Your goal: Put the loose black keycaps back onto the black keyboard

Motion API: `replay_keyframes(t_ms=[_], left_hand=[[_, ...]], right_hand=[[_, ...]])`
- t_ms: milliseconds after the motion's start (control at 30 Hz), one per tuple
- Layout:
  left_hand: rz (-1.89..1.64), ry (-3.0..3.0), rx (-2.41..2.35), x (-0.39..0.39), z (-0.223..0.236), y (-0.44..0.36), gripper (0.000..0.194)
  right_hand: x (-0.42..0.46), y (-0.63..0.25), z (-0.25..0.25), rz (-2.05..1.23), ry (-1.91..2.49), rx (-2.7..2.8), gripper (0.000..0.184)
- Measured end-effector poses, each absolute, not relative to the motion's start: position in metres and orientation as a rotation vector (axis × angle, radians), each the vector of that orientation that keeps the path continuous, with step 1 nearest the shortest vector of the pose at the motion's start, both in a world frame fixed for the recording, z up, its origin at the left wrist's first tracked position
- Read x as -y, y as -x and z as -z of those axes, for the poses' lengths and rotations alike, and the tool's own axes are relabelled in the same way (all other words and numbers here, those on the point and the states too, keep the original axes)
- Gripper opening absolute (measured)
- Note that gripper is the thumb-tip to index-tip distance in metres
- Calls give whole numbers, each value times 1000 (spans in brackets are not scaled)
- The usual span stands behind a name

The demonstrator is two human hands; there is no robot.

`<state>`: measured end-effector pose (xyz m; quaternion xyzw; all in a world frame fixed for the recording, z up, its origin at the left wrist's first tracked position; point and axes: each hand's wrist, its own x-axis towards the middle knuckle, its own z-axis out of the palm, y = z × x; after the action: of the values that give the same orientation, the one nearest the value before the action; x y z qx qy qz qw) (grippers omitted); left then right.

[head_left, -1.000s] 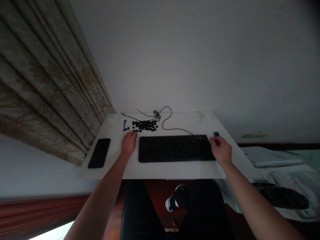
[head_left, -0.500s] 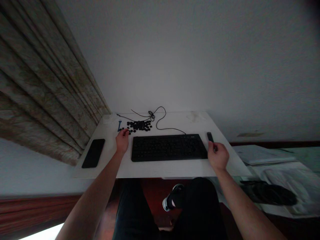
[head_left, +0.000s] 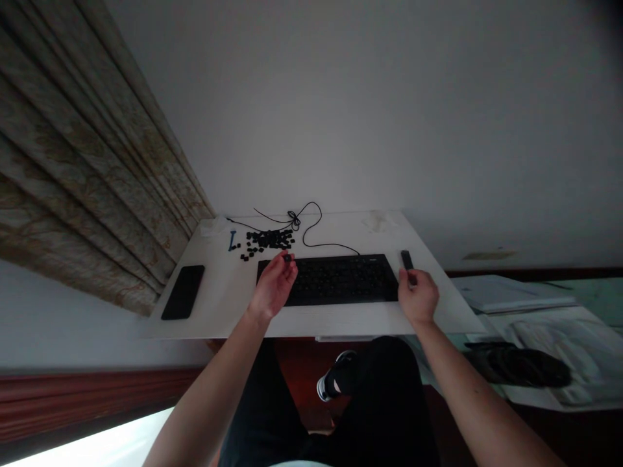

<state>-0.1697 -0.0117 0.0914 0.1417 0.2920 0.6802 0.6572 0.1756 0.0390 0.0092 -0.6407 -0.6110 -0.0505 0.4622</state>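
Observation:
My left hand [head_left: 273, 286] is over the left end of the black keyboard [head_left: 327, 280], its fingertips pinching a small black keycap [head_left: 287, 258]. Beyond it, a loose pile of black keycaps [head_left: 267, 241] lies on the white desk [head_left: 219, 311]. A small blue tool [head_left: 232, 240] lies just left of the pile. At the keyboard's right end, my right hand [head_left: 417, 296] has its fingers against a black oblong object [head_left: 407, 261]. Whether that hand grips it, I cannot tell.
A black cable [head_left: 311, 224] loops behind the keycaps and keyboard. A black phone [head_left: 183, 292] lies face up at the desk's left. A patterned curtain [head_left: 73, 162] hangs left of the desk. Papers [head_left: 511, 292] and a dark shoe [head_left: 520, 366] lie low at right.
My left hand has moved right from the keycap pile to above the keyboard, with a keycap pinched in its fingers. My right hand has barely moved.

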Motion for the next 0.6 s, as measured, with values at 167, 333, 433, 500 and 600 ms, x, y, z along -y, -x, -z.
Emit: replay_keyframes(t_ms=[167, 333, 433, 500, 600], left_hand=[[-1475, -465, -728, 30, -82, 143, 19], [-1456, -940, -1032, 47, -63, 114, 18], [-1403, -1297, -1203, 55, -57, 109, 17], [-1388, -1494, -1262, 59, -54, 111, 18], [-1375, -1721, -1273, 62, -51, 115, 18]], right_hand=[[2, -100, -41, -457, 1418, 1370, 37], [40, -22, -68, -1524, 1151, 970, 44], [48, -10, -70, -1755, 1042, 659, 42], [51, -13, -67, -1823, 1006, 529, 39], [54, -23, -62, -1895, 979, 463, 35]])
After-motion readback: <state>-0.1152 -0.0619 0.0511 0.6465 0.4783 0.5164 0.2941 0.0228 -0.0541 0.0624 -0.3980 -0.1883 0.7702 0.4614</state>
